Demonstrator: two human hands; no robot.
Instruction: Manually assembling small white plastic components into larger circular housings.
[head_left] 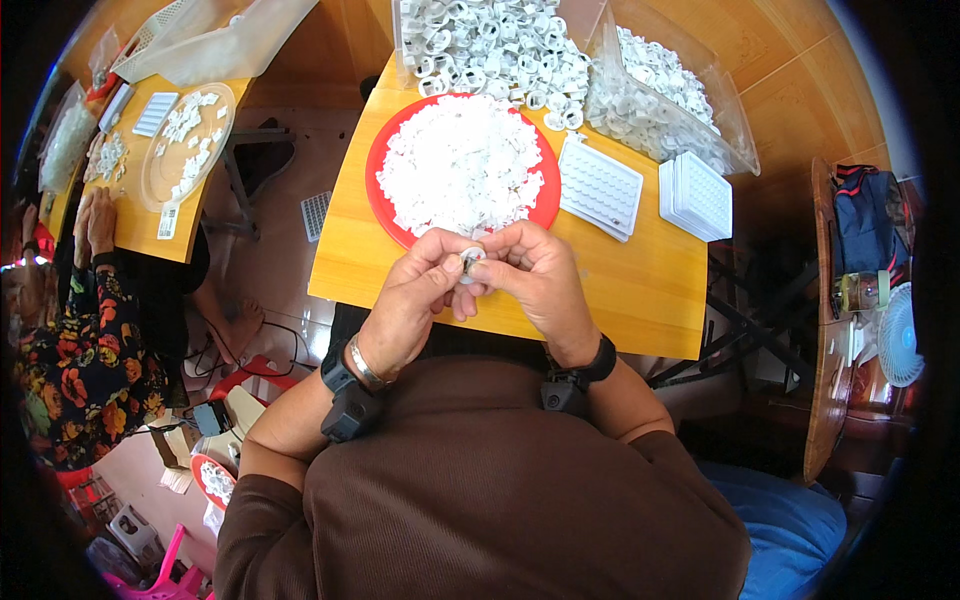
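Left hand and right hand are pinching small round white part, holding it near red tray; white pieces are lying heaped inside.

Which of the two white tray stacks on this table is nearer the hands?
The left stack, beside the red plate; the other stack stands farther right.
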